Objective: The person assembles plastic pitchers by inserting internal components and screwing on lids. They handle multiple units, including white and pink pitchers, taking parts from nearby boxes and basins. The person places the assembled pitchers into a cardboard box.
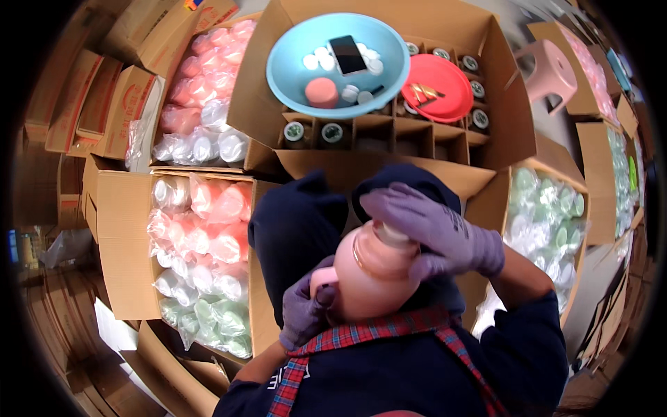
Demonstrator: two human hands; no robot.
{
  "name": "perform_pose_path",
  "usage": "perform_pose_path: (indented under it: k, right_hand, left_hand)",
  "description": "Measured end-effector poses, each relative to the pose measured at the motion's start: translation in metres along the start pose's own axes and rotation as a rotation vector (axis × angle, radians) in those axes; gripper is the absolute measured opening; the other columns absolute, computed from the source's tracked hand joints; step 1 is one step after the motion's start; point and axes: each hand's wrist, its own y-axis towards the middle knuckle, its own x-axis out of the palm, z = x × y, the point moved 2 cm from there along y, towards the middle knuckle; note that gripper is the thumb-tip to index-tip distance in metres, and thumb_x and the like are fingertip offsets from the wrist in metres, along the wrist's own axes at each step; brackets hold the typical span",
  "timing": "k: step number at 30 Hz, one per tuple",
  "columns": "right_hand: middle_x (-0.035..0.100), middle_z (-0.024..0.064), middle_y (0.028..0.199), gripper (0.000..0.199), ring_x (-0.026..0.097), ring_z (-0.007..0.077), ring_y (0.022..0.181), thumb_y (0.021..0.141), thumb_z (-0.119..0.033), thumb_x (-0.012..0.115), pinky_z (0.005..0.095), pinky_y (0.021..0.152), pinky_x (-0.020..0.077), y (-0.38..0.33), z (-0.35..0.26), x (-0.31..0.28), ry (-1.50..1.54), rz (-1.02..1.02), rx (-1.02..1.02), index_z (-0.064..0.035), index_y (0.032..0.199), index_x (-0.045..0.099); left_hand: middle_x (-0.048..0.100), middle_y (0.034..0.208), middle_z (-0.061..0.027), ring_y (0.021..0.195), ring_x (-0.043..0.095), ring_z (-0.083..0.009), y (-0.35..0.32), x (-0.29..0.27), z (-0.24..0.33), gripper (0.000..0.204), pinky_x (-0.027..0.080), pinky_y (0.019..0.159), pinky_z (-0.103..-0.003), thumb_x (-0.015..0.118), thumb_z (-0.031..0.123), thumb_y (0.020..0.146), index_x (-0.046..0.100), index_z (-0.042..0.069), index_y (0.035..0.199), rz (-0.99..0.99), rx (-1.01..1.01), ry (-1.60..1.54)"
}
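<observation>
A glossy pink thermos jug (375,281) is held tilted over my lap, its neck up and toward the right. My gloved left hand (304,311) is closed around the side with the jug's handle (325,279); some of its fingers are hidden behind the body. Over the mouth lies my gloved right hand (445,233), curved on a white stopper (391,234), with the thumb down by the jug's shoulder. The palm hides most of the stopper. Both gloves are purple-grey.
Ahead, a divided carton (375,163) holds several bottle-like inserts. On it rest a blue basin (278,87) with white caps and a phone (347,55), and a red plate (451,83). Cartons of bagged pink jugs (208,222) and green ones (545,208) flank me. A pink stool (552,69) stands far right.
</observation>
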Motion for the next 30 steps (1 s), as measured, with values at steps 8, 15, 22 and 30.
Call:
perform_pose_path:
  k: [8, 15, 22, 30]
  right_hand:
    - [0.050, 0.0219, 0.138, 0.053, 0.051, 0.0375, 0.126, 0.089, -0.027, 0.068, 0.0436, 0.104, 0.0449, 0.105, 0.128, -0.066, -0.290, 0.256, 0.172, -0.0042, 0.134, 0.054]
    - [0.048, 0.0195, 0.143, 0.064, 0.046, 0.0345, 0.135, 0.085, -0.032, 0.063, 0.0422, 0.108, 0.0403, 0.229, 0.336, 0.011, -0.815, -0.200, 0.599, -0.0157, 0.145, 0.047]
    - [0.062, 0.0094, 0.122, 0.077, 0.057, 0.0171, 0.109, 0.076, -0.017, 0.070, 0.0309, 0.098, 0.0457, 0.111, 0.096, -0.094, 0.334, 0.013, 0.409, -0.0069, 0.149, 0.047]
    - [0.054, 0.0222, 0.129, 0.075, 0.055, 0.0402, 0.119, 0.078, -0.038, 0.078, 0.0435, 0.102, 0.0448, 0.042, -0.013, -0.018, -0.098, -0.117, 0.257, -0.0020, 0.139, 0.052]
  left_hand:
    - [0.065, 0.117, -0.0231, 0.093, 0.068, -0.0300, -0.004, -0.040, 0.099, 0.052, 0.056, 0.078, -0.034, 0.084, 0.013, 0.069, 0.063, -0.004, 0.114, 0.317, 0.700, 0.984]
    - [0.059, 0.128, -0.0240, 0.120, 0.056, -0.0447, 0.046, -0.006, 0.079, 0.050, 0.039, 0.102, -0.052, 0.068, 0.031, 0.081, 0.061, 0.001, 0.121, -0.014, 0.839, 1.101]
    - [0.058, 0.128, -0.0252, 0.123, 0.053, -0.0478, 0.041, -0.017, 0.061, 0.053, 0.021, 0.112, -0.063, 0.068, 0.036, 0.084, 0.059, -0.001, 0.121, 0.178, 0.944, 1.062]
    - [0.061, 0.117, -0.0183, 0.114, 0.056, -0.0413, 0.025, 0.008, 0.050, 0.035, 0.028, 0.109, -0.057, 0.075, 0.019, 0.074, 0.061, 0.004, 0.103, 0.061, 0.892, 0.886]
